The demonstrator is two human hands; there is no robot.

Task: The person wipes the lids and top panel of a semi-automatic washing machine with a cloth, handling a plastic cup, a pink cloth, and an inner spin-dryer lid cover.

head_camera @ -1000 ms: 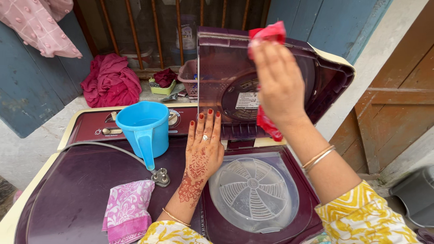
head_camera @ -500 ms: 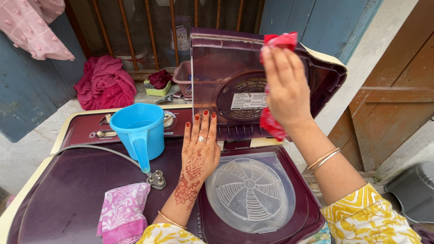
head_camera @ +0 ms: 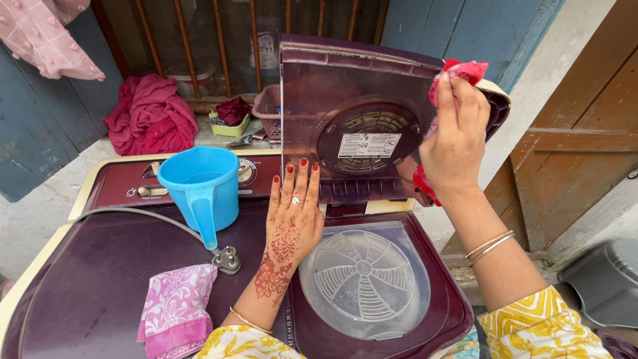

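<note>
Pressing red cloth [head_camera: 465, 70] on upright lid [head_camera: 352, 93], right fingers [head_camera: 458, 106] gripping; left hand [head_camera: 292, 219] flat, open.

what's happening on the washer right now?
A person presses a red cloth with the right hand against the raised maroon lid of the washing machine's spin side. The left hand lies flat on the machine top. A blue jug, a plug and a pink cloth sit beside it.
</note>
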